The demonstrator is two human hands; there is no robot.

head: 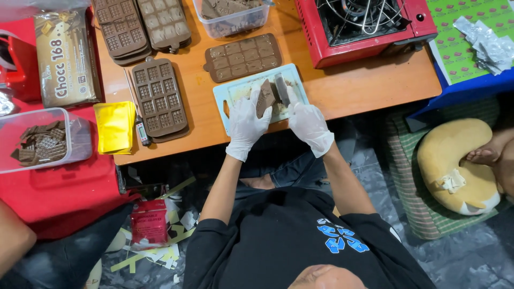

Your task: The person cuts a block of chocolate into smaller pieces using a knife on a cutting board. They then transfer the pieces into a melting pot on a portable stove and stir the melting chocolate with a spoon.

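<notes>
My left hand (246, 124), in a white glove, grips a brown chocolate block (264, 98) and holds it tilted on a pale blue cutting board (222, 96). My right hand (309, 127), also gloved, is closed on a knife (282, 89) whose blade rests against the block's right side. Pale shavings lie on the board around the block. The board sits at the near edge of a wooden table (353, 88).
Brown silicone bar moulds (159, 98) (243, 56) and a stacked pair (142, 27) lie on the table. A red portable stove (364, 27) stands at the right. A clear tub of chocolate pieces (37, 140), yellow packets (115, 127), a thermometer (142, 131) and a large wrapped chocolate block (65, 56) are at the left.
</notes>
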